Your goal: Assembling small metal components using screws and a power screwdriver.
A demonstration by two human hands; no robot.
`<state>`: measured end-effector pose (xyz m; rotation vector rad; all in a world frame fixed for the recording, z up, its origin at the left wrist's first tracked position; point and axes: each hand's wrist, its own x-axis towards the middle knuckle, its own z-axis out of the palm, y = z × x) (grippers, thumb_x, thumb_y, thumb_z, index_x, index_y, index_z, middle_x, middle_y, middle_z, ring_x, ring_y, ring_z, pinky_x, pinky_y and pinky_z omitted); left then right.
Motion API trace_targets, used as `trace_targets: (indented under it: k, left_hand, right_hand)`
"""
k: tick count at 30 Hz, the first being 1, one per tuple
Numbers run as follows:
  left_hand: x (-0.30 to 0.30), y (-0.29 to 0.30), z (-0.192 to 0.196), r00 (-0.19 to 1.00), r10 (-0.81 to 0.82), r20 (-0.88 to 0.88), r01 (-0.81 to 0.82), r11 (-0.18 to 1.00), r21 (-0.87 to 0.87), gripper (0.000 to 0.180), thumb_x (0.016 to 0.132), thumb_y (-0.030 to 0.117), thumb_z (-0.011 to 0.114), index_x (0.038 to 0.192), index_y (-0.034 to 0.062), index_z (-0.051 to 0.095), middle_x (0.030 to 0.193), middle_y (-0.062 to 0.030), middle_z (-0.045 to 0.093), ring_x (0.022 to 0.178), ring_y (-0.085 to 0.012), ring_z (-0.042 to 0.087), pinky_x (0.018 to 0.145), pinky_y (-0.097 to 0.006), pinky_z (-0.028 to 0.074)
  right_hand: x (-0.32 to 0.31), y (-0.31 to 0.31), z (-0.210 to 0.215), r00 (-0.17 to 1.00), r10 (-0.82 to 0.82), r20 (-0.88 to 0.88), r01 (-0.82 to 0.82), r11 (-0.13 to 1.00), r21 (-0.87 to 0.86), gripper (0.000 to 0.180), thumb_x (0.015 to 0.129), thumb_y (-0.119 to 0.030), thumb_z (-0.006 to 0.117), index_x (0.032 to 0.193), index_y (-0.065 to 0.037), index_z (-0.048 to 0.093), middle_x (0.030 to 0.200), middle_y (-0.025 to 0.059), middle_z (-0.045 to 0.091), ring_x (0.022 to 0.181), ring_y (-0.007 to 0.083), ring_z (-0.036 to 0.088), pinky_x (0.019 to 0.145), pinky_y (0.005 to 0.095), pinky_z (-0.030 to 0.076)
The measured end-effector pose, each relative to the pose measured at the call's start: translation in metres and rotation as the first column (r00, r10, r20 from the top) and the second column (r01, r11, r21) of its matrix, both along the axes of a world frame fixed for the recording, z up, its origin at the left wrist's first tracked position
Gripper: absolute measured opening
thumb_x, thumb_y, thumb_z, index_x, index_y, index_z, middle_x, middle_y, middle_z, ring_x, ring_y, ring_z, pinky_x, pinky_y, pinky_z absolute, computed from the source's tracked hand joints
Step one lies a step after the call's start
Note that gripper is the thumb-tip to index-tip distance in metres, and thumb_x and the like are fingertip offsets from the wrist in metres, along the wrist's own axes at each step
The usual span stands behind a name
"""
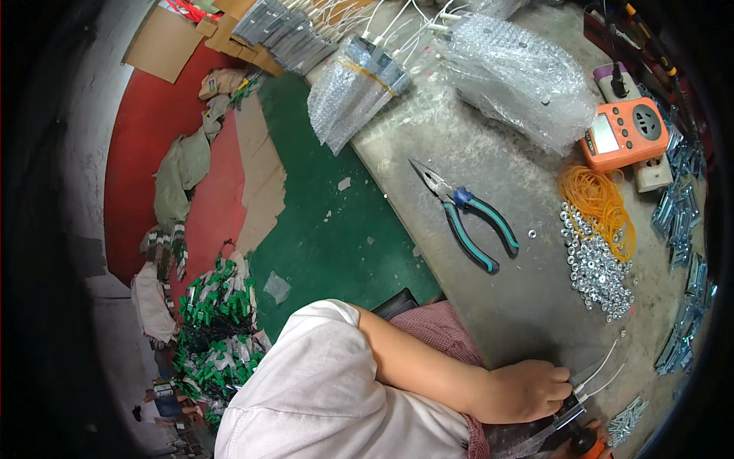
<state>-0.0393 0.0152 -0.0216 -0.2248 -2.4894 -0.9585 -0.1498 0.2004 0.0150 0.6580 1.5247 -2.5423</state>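
Note:
My left hand [527, 392] is closed at the table's near edge, its curled fingers against a small dark device [569, 413] with a shiny metal strip. Two white wires [600, 369] stick out of this device. Only a bit of my right hand [599, 433] shows at the bottom edge, closed round an orange-and-black tool [586, 442] just beside the device; the tool's kind is hard to make out. Small metal screws [628, 421] lie in a pile to the right of both hands. Farther up, needle-nose pliers [466, 210] with teal-and-black handles rest with jaws apart.
Silver nuts [600, 268] and orange rubber bands [596, 200] are heaped at right, near an orange socket meter [623, 131]. Metal brackets [679, 222] line the right side. Bubble-wrapped bundles [512, 73] lie at the back. Green-and-black parts [222, 306] are piled on the left floor.

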Motion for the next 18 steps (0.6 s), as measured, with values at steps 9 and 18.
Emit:
trace_targets:
  k: [9,18]
  left_hand:
    - [-0.002,-0.003,-0.002,0.998,-0.029,0.056,0.023,0.994,0.107,0.016,0.071,0.022,0.056,0.069,0.0062,0.059,0.084,-0.0058,0.049,0.086,-0.0233,0.046,0.067,-0.032,0.043]
    - [0.001,-0.006,0.001,1.000,0.030,-0.009,-0.029,0.996,0.088,0.015,0.071,0.020,0.054,0.070,0.0044,0.054,0.082,-0.0069,0.045,0.079,-0.0226,0.045,0.062,-0.031,0.042]
  right_hand:
    - [-0.003,-0.003,-0.005,0.998,-0.055,0.035,0.052,0.995,0.084,0.026,0.074,-0.026,0.069,0.077,-0.003,0.059,0.079,0.0124,0.058,0.084,0.0283,0.057,0.079,0.0417,0.047]
    - [0.003,0.000,-0.006,0.999,0.009,-0.031,-0.009,1.000,-0.019,0.022,0.074,-0.022,0.071,0.078,-0.004,0.058,0.081,0.0107,0.058,0.085,0.0255,0.057,0.080,0.0406,0.047]
